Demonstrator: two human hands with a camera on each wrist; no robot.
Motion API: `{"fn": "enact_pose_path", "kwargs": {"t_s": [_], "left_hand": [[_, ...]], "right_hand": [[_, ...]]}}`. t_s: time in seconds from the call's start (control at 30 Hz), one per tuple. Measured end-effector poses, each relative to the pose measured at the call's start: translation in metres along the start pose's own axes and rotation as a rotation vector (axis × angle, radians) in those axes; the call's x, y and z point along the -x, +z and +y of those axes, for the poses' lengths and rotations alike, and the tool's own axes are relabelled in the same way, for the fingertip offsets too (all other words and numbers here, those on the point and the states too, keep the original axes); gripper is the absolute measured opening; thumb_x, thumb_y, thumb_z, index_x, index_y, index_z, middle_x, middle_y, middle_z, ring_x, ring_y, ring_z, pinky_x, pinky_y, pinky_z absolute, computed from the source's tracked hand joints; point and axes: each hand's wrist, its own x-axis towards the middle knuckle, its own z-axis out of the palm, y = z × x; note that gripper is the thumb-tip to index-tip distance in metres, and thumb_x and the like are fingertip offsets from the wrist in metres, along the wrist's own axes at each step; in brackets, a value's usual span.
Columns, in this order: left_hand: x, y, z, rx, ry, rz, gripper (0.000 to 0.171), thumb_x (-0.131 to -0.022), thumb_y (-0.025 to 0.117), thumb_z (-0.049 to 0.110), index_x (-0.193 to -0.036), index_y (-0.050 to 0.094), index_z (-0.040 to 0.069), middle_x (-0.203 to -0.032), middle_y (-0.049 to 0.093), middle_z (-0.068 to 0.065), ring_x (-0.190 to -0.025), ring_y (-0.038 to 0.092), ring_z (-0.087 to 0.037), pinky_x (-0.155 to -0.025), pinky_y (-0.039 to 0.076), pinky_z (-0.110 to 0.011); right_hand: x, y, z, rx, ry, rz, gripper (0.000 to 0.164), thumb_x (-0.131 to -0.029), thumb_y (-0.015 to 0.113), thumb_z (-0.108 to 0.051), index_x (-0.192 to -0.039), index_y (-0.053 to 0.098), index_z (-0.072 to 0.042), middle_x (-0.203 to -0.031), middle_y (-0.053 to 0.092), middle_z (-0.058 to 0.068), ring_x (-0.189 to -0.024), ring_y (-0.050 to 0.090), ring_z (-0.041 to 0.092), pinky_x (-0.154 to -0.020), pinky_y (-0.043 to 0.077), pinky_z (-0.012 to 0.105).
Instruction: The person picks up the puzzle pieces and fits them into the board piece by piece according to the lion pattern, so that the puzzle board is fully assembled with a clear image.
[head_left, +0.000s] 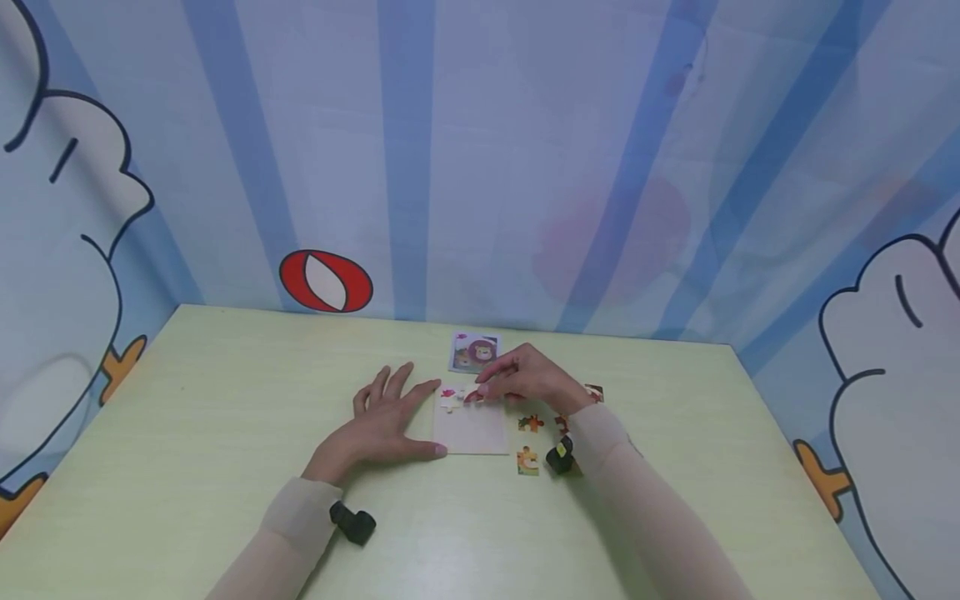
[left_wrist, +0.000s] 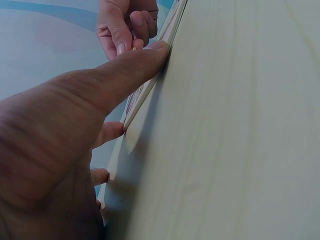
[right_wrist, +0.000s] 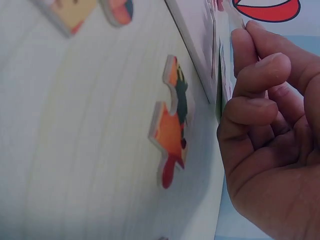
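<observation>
A square white puzzle board lies on the table, with light pieces bearing a pink print along its top left. My left hand lies at the board's left side, fingers spread and thumb touching the lower left corner; the left wrist view shows that thumb along the board's edge. Over the board's top part, my right hand pinches a small puzzle piece between thumb and forefinger, mostly hidden by the fingertips. Seen from the right wrist, its other fingers are curled.
Behind the board lies a picture card showing a lion. Several loose pieces lie to the right, among them an orange piece and a lower one; the right forearm partly covers others. A printed curtain borders the table's far edge.
</observation>
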Motion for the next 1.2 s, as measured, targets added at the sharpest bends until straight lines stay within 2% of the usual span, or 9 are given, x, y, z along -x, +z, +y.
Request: {"fn": "enact_pose_path", "kwargs": {"t_s": [0.1,0.27,0.67,0.93,1.2], "left_hand": [[-0.002,0.003,-0.004,-0.009,-0.008,0.001,0.103,-0.082,0.083,0.062,-0.168,0.037,0.029,-0.182,0.007,-0.017,-0.167,-0.005,-0.050,-0.127,0.002,-0.078],[-0.005,0.006,-0.009,-0.005,-0.018,-0.001,0.102,-0.083,0.083,0.060,-0.168,0.036,0.029,-0.183,0.007,-0.016,-0.167,-0.006,-0.049,-0.127,0.002,-0.077],[0.003,-0.002,0.003,0.008,-0.013,-0.024,0.103,-0.083,0.083,0.062,-0.168,0.037,0.026,-0.181,0.007,-0.020,-0.166,-0.006,-0.052,-0.126,0.001,-0.079],[0.003,-0.005,0.005,-0.026,-0.026,-0.028,0.100,-0.085,0.081,0.062,-0.168,0.037,0.028,-0.182,0.007,-0.019,-0.167,-0.004,-0.052,-0.127,0.005,-0.078],[0.003,-0.007,0.007,-0.021,-0.029,-0.029,0.100,-0.086,0.081,0.061,-0.168,0.037,0.027,-0.182,0.007,-0.019,-0.167,-0.004,-0.052,-0.127,0.004,-0.078]], "right_hand": [[-0.002,0.002,0.001,0.012,-0.002,-0.004,0.021,-0.092,0.084,-0.012,-0.112,0.083,-0.007,-0.070,0.073,-0.003,-0.051,0.044,0.011,-0.055,0.041,0.025],[-0.005,0.006,0.002,0.010,-0.002,-0.006,0.020,-0.091,0.083,-0.009,-0.111,0.083,-0.004,-0.069,0.072,-0.003,-0.050,0.046,0.010,-0.053,0.040,0.025],[-0.006,0.012,0.004,0.053,0.018,0.014,0.016,-0.090,0.086,-0.014,-0.104,0.083,-0.007,-0.067,0.069,-0.003,-0.051,0.049,0.010,-0.055,0.044,0.025],[-0.005,0.012,-0.001,0.089,0.054,0.042,0.015,-0.090,0.087,-0.017,-0.103,0.081,-0.011,-0.063,0.067,-0.003,-0.051,0.052,0.011,-0.057,0.047,0.025],[-0.005,0.012,-0.001,0.107,0.044,0.046,0.016,-0.092,0.085,-0.017,-0.105,0.080,-0.011,-0.062,0.068,-0.001,-0.051,0.057,0.011,-0.060,0.051,0.026]]}}
